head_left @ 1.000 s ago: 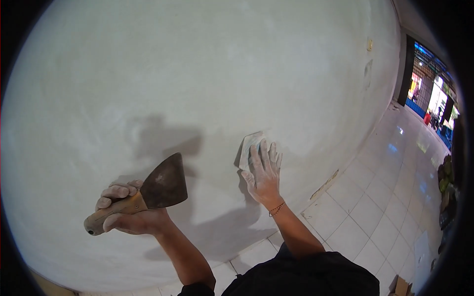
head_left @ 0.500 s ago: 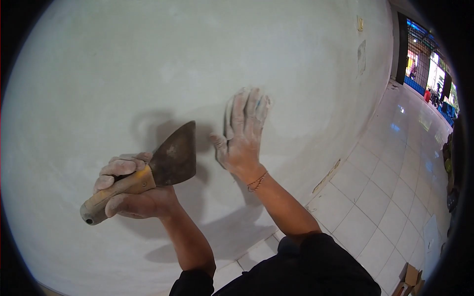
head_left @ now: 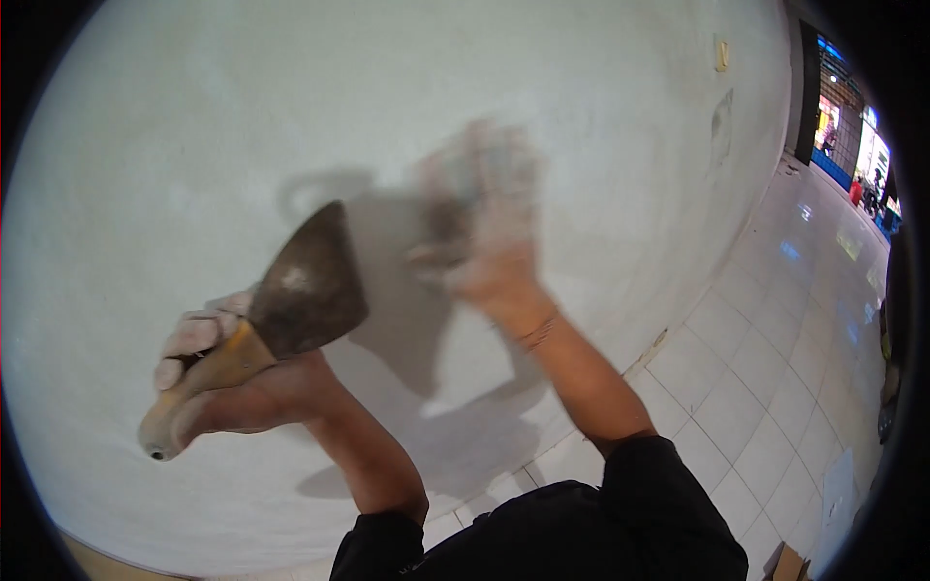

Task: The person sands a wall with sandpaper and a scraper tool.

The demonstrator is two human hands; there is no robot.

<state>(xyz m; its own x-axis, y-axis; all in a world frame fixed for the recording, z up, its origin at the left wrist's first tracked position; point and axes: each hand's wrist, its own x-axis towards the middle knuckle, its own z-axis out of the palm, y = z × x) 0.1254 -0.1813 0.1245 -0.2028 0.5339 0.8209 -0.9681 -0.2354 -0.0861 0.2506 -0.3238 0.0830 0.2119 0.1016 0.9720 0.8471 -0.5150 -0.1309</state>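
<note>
My left hand [head_left: 271,387] is closed round the wooden handle of a scraper [head_left: 310,286], which has a broad, worn dark metal blade. The blade points up and to the right, in front of a pale plastered wall [head_left: 232,87]. To the right of the blade, my right hand [head_left: 494,228] is held up at the wall, smeared by motion. Its fingers look stretched out, and I see nothing in them. Whether the palm touches the wall cannot be made out. Whitish dust coats the fingers of my left hand.
White floor tiles [head_left: 717,387] run along the wall's foot on the right. A yellowish fitting [head_left: 722,55] and a grey patch [head_left: 721,124] mark the wall at upper right. Beyond lies a barred opening [head_left: 845,126]. A cardboard box [head_left: 787,564] sits at lower right.
My right hand has shifted slightly up and is now blurred. My left hand and the scraper have moved a little to the left, with the blade turned more upright.
</note>
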